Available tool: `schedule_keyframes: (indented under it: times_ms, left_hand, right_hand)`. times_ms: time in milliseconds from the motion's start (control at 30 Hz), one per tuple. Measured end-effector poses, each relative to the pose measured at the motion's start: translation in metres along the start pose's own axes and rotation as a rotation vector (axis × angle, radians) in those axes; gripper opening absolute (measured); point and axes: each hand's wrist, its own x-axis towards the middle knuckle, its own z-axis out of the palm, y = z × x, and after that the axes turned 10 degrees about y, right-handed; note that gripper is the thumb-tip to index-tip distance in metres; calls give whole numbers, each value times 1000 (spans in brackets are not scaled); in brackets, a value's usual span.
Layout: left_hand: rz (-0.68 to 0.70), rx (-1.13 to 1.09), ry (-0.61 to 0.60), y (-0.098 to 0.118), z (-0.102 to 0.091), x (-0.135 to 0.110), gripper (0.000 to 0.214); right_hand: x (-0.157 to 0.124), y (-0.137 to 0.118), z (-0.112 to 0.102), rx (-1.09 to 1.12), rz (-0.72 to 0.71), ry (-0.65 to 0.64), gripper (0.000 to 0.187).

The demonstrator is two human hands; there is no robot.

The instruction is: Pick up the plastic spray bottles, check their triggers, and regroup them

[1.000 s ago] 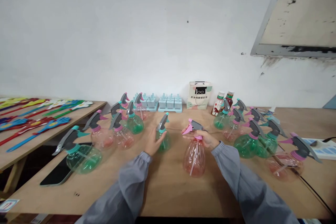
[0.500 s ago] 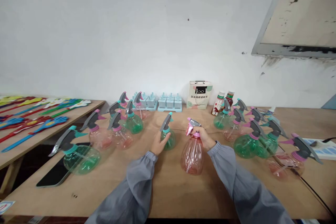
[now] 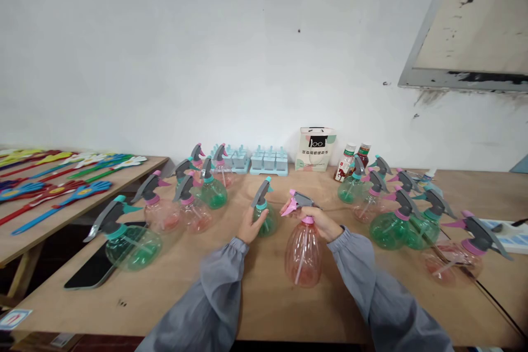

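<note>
My left hand (image 3: 250,224) is wrapped round the side of a small green spray bottle (image 3: 264,214) with a grey and teal trigger head, standing on the wooden table (image 3: 264,297). My right hand (image 3: 320,221) grips the neck and trigger of a pink spray bottle (image 3: 303,250) with a grey and pink head, held upright just right of the green one. Both arms wear grey sleeves.
Several more green and pink spray bottles stand in a group on the left (image 3: 185,203) and on the right (image 3: 404,214). A black phone (image 3: 93,269) lies at the left edge. Light blue moulds (image 3: 268,160), a paper bag (image 3: 315,148) and two drink bottles (image 3: 350,160) line the wall. Coloured hand-shaped clappers (image 3: 61,181) cover a side table.
The pink bottle's nozzle has swung from pointing at me to pointing left, and the bottle has shifted slightly nearer. My left hand stays on the green bottle, which moved right earlier.
</note>
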Motion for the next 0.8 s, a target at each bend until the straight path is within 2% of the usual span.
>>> schedule_keyframes:
  times_ms: [167, 367, 567, 700, 800]
  left_hand:
    - [11, 13, 10, -4, -1, -1, 48]
    - [19, 39, 18, -8, -1, -2, 48]
    - [28, 63, 21, -11, -1, -1, 47]
    - [46, 51, 13, -12, -1, -1, 46]
    - [48, 42, 22, -12, -1, -1, 47]
  right_hand:
    - [-2, -4, 1, 89, 25, 29, 21]
    - [0, 0, -3, 86, 74, -28, 28]
    - [3, 4, -6, 148, 58, 88, 19]
    - [2, 1, -4, 117, 26, 42, 30]
    - [1, 1, -4, 102, 4, 69, 31]
